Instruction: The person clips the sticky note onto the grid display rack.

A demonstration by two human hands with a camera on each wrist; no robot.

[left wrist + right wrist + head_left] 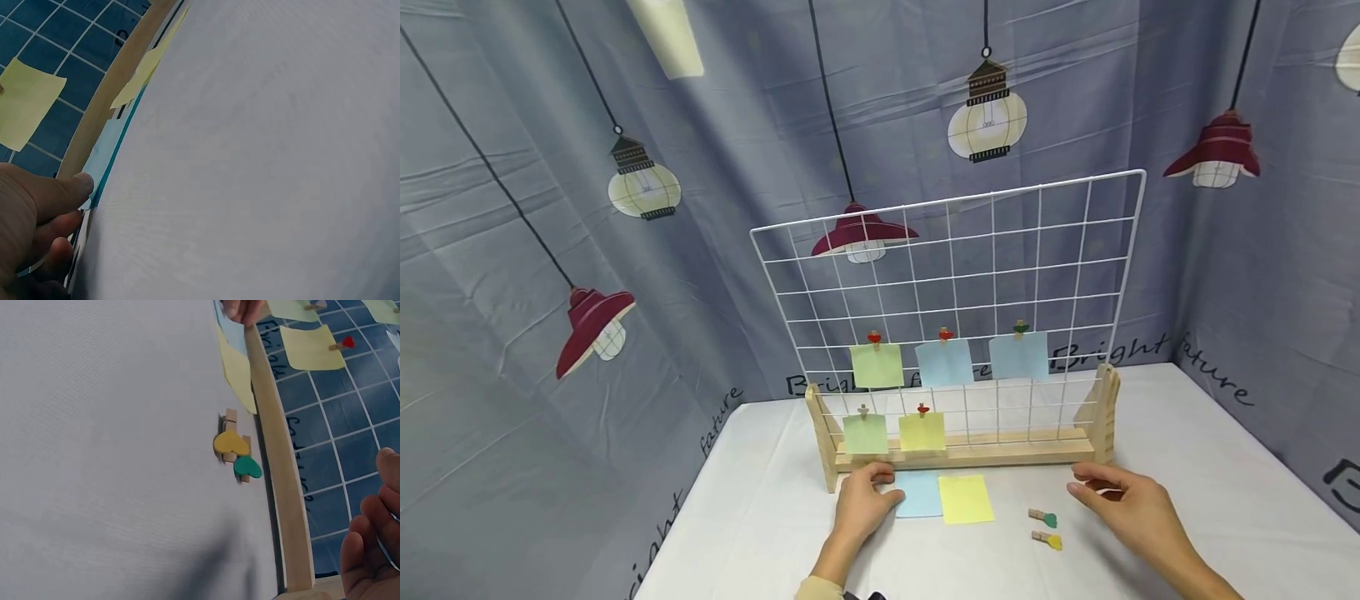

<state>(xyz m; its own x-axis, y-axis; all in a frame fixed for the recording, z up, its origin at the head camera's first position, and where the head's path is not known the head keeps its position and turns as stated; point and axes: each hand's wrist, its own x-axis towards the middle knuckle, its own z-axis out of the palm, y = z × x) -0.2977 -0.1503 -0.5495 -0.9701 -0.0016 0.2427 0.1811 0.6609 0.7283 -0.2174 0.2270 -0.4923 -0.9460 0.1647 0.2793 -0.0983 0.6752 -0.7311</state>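
Note:
My left hand (862,504) is at the left edge of a blue sticky note (919,494) lying on the table. Its thumb (75,187) overlaps the note's near end in the left wrist view; thumb and index finger are apart in the head view. Partly against the blue note lies a yellow sticky note (966,500). My right hand (1131,510) is held above the table on the right, fingers loosely bent, nothing between them. Left of it lie two small wooden clothespins, one with a green heart (248,467), the other with a yellow heart (231,443).
A white wire grid (970,275) stands upright in a wooden base (985,452) behind the hands. Several green, blue and yellow notes, such as this blue one (945,364), hang there from heart clothespins. Behind the white table (737,517) is a patterned curtain (722,167).

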